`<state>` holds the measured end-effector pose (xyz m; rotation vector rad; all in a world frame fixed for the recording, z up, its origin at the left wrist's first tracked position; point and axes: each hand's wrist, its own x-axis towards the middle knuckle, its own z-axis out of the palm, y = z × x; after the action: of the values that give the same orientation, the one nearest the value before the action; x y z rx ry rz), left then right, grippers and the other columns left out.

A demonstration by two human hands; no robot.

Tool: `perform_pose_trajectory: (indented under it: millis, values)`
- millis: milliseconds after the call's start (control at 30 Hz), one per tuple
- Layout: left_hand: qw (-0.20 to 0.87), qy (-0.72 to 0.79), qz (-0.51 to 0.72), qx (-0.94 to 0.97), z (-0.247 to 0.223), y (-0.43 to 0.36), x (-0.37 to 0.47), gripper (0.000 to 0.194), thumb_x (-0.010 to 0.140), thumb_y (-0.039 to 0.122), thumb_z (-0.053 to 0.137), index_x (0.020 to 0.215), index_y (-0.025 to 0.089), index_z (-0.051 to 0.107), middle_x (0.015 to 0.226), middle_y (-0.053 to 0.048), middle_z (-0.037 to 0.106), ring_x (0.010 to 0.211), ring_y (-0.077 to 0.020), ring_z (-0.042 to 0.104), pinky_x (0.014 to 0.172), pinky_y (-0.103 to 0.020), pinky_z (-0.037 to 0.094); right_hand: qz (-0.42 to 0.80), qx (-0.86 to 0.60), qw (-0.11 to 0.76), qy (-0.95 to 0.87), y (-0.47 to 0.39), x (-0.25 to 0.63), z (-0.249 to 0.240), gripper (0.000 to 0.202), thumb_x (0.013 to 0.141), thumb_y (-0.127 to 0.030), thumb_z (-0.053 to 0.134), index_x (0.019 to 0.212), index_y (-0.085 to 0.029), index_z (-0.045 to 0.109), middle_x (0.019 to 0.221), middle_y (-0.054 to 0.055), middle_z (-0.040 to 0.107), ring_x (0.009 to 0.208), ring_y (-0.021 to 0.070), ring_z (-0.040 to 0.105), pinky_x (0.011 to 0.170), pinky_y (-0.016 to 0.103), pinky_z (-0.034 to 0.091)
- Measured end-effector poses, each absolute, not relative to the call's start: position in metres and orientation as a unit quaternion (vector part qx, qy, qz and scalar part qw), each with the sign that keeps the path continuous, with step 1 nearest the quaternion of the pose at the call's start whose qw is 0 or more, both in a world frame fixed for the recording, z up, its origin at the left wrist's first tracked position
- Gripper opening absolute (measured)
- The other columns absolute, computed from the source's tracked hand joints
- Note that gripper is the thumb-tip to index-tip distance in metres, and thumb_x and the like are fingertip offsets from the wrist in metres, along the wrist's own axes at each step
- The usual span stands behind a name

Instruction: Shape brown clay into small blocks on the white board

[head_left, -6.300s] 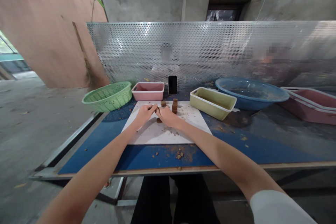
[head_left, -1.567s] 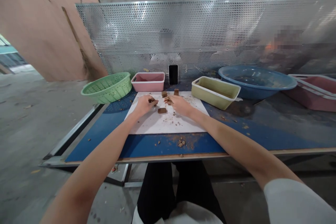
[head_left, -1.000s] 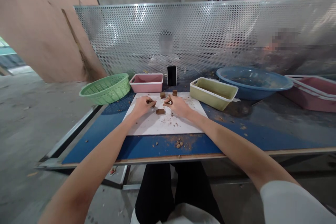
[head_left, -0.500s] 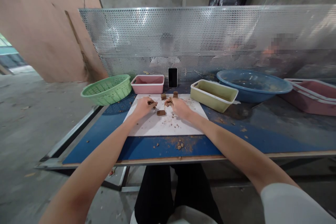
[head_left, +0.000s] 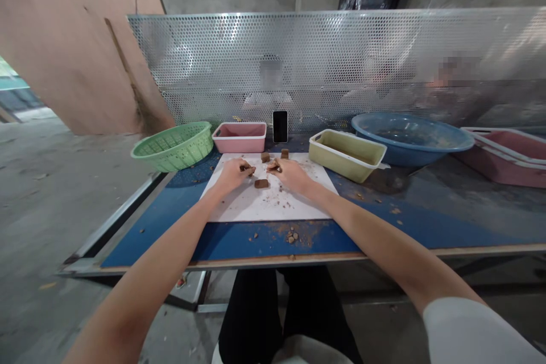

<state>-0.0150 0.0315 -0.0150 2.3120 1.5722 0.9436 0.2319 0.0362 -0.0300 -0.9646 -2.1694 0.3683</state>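
Both grips are closed on small brown lumps: the left hand point(head_left: 232, 173) pinches one point(head_left: 246, 169) at its fingertips, the right hand point(head_left: 292, 173) another point(head_left: 273, 167). Between them, slightly nearer the person, a loose brown block point(head_left: 261, 183) lies on the white board point(head_left: 264, 207), long axis left-right, about equally near either hand. Fingers hide the held lumps' shapes

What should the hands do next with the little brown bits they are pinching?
Probably set them down on the white board. The left hand and the right hand each pinch a small brown piece just above it, and a brown block lies between them, with two more blocks behind, so there is bare room to place them.
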Motion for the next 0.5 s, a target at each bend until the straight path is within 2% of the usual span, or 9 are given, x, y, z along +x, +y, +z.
perform_pose_trajectory:
  millis: [267, 367, 500]
  values:
    - [0.093, 0.530, 0.321, 0.779, -0.0155, 0.0322, -0.0142, 0.025, 0.087, 0.038, 0.069, 0.072, 0.019, 0.077, 0.080, -0.010, 0.076, 0.073, -0.0217, 0.062, 0.069, -0.034, 0.043, 0.154, -0.392, 0.371, -0.828, 0.0344, 0.2323, -0.0287, 0.014, 0.091, -0.022, 0.078, 0.099, -0.022, 0.067, 0.105, 0.007, 0.080, 0.101, 0.0249, 0.075, 0.091, 0.036, 0.056]
    - [0.090, 0.526, 0.321, 0.782, -0.0154, 0.0319, -0.0146, 0.026, 0.087, 0.040, 0.069, 0.072, 0.020, 0.078, 0.079, -0.010, 0.076, 0.072, -0.0223, 0.063, 0.069, -0.034, 0.044, 0.159, -0.393, 0.379, -0.822, 0.0365, 0.2324, -0.0310, 0.010, 0.093, -0.022, 0.076, 0.099, -0.022, 0.068, 0.105, 0.008, 0.080, 0.101, 0.0259, 0.075, 0.090, 0.037, 0.055]
    - [0.089, 0.515, 0.311, 0.793, -0.0161, 0.0333, -0.0166, 0.024, 0.086, 0.038, 0.070, 0.074, 0.020, 0.080, 0.080, -0.011, 0.077, 0.072, -0.0230, 0.064, 0.070, -0.035, 0.045, 0.141, -0.363, 0.409, -0.825, 0.0377, 0.2325, -0.0324, 0.010, 0.101, -0.032, 0.070, 0.106, -0.023, 0.071, 0.110, 0.008, 0.078, 0.101, 0.0246, 0.072, 0.093, 0.038, 0.054]
